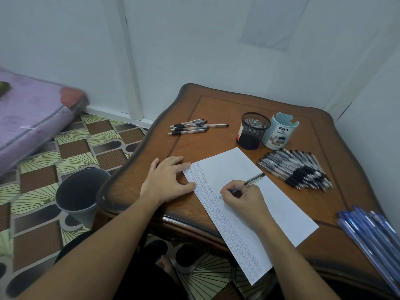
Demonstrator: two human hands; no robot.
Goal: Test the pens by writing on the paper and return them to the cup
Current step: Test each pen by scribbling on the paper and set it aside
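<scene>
With the right hand (pixel 242 200), pinches a black-grip pen (pixel 253 179), tip on the scribbled paper (pixel 281 213). Presses the sheet's left edge with the flat left hand (pixel 166 180). Faces, farther back, a pen heap (pixel 296 168), mesh cup (pixel 252 131) and blue organizer (pixel 279 132).

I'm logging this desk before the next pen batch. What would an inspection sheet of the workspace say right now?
Surface: wooden table, mostly bare.
Job's things: paper with rows of writing down its left side; black mesh cup with no pens sticking out; large pen pile right of the paper; small pen group at the far left.
Clutter: light blue desk organizer beside the cup; bundle of blue pens at the near right edge.
Grips: left hand flat, fingers on the paper's edge; right hand holds a pen, tip on the paper.
Cables: nothing seen.
Surroundings: grey bin and purple mattress on a patterned floor.
</scene>
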